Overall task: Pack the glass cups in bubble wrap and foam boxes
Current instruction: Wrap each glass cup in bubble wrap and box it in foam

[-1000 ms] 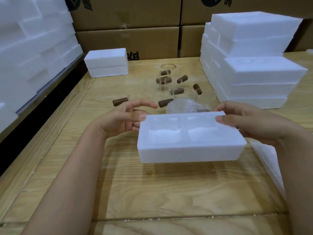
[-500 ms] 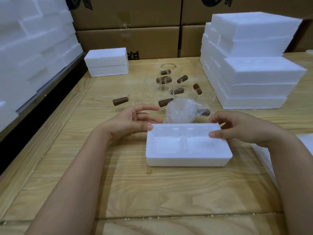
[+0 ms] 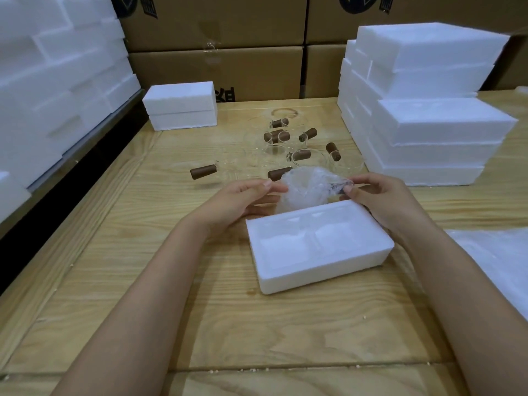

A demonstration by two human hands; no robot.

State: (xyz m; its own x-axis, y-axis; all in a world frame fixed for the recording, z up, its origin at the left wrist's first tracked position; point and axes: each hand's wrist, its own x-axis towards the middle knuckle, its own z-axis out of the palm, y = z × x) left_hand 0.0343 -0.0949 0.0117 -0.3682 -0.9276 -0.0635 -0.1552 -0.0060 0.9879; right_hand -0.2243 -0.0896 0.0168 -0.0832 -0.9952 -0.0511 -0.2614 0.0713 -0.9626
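1. Sitting just above the centre of the frame, the wrapped cup (image 3: 307,187) is a cloudy bundle of bubble wrap, with a dark handle showing dimly at its right end. It is held just behind the far edge of the tray (image 3: 320,270).
2. The left hand (image 3: 238,202) grips the bundle's left side, thumb on top and fingers curled beneath.
3. The right hand (image 3: 384,200) pinches the bundle's right end between thumb and fingertips.
4. The tray is white foam with two hollows facing up. It lies at the centre, turned slightly askew on the table (image 3: 137,267).
5. Above the hands, clear cups (image 3: 281,144) with brown handles stand and lie scattered, hard to count.
6. A foam stack (image 3: 428,124) fills the upper right. A closed foam box (image 3: 180,105) sits at upper centre-left, and a foam wall (image 3: 51,90) runs up the left edge.
7. Cartons (image 3: 217,27) line the top of the frame.
8. A wrap sheet (image 3: 503,261) lies at the right edge.
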